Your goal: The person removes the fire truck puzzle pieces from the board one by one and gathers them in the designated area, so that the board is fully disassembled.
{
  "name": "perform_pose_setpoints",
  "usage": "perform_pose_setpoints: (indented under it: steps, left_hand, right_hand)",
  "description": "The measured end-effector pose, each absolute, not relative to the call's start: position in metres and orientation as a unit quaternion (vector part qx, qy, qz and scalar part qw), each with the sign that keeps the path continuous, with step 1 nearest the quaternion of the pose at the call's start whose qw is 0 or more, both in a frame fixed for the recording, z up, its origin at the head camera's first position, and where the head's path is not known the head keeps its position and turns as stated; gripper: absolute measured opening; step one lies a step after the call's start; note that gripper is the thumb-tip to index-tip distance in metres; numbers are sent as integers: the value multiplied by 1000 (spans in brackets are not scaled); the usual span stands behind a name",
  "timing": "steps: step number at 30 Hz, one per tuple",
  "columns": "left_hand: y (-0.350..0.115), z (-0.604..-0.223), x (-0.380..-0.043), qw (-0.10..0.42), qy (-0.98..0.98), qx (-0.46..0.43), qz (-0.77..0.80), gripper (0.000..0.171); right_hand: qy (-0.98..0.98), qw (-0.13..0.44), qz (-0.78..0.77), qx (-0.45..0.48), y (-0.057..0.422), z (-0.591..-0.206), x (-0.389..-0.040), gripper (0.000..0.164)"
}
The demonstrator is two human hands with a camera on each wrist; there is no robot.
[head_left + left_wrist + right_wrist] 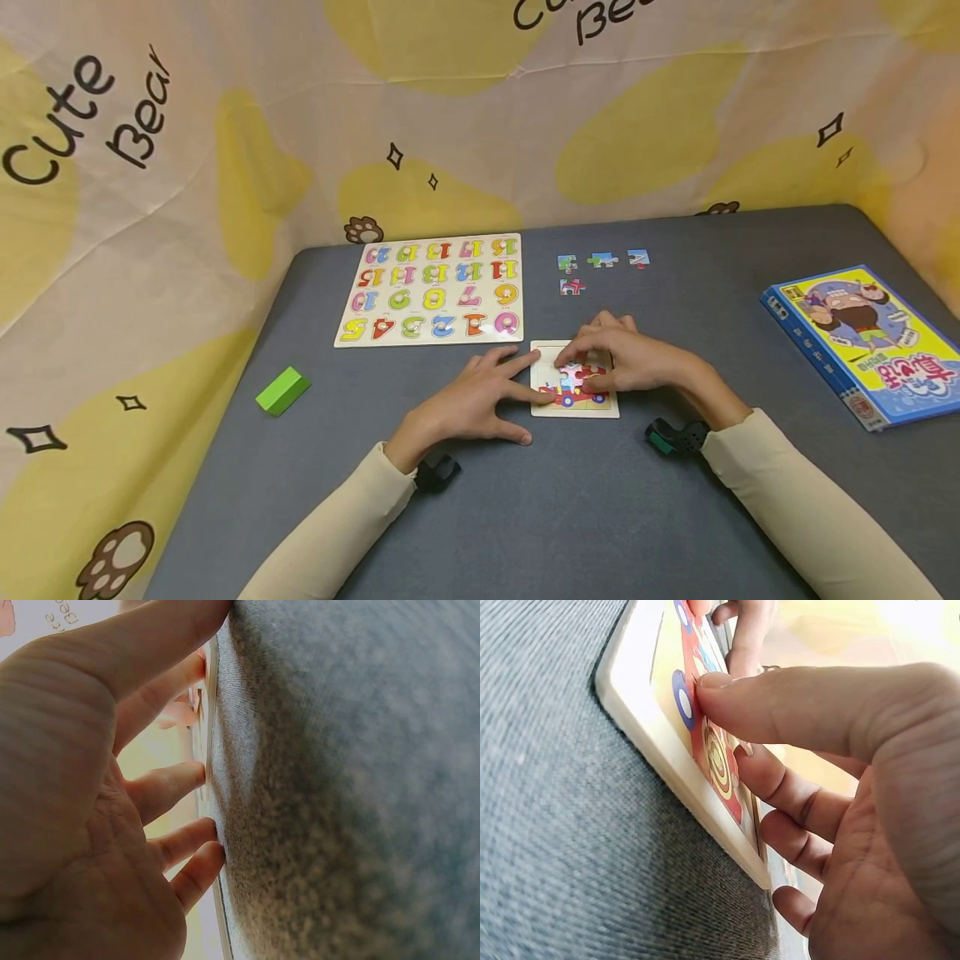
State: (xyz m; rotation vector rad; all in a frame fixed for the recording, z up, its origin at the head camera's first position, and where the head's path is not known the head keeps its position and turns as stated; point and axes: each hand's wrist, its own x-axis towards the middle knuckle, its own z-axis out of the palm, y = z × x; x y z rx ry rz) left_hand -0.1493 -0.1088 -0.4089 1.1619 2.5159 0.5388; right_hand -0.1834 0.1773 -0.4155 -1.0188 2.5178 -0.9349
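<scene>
Setting: a patterned fabric (pixel 450 108) hangs behind a dark grey table (pixel 570 517); we read "Cute Bear" on it twice, once cut off by the frame. We count one small puzzle board (pixel 546 372) lying flat on the table, with a picture of a red vehicle (pixel 576 392) on two blue wheels. The board lies directly beneath the fingers of the right hand (pixel 626 358) and at the fingertips of the left hand (pixel 468 404).

Right hand: fingers bent over the picture, thumb and index finger a narrow gap apart with part of the picture between them. In the right wrist view we see the thumb (pixel 720 681) against the picture, beside one wheel. We cannot tell whether a piece is pinched. Left hand: spread wide, holding nothing; index fingertip on the board's left part, thumb apart from it on the near side.

Outward, we count four loose pieces (pixel 602 260) beyond the board, three in a row and one nearer. One number board (pixel 428 286) lies beyond the left hand, its numerals in four rows. Farther off: one green block (pixel 282 391) at left, one blue-and-yellow box (pixel 870 346) at right
</scene>
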Motion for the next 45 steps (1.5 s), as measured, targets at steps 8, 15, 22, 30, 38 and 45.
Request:
perform_pose_setpoints:
  steps: [8,15,22,30,38,45]
  left_hand:
    - [-109,-408,-149,161,882,402,185,60]
    - [-109,-407,-148,161,882,401,188,60]
    - [-109,-407,-149,163,883,400,185,59]
    - [-109,-406,-148,169,883,396,185,60]
    - [-108,-408,-148,168,884,398,178,59]
    - [-108,-408,-147,165,883,401,180,59]
  right_hand:
    - [872,133,-322,-344,176,-415,-184,37]
    - [870,126,-330,-345,177,-416,-184,36]
    - [869,123,-330,-347,177,-416,-184,36]
    - [867,122,-328,-353,178,-416,-184,35]
    - [860,130,-347,-352,180,-416,-185,33]
    - [849,134,-377,-345,185,-421,-188,34]
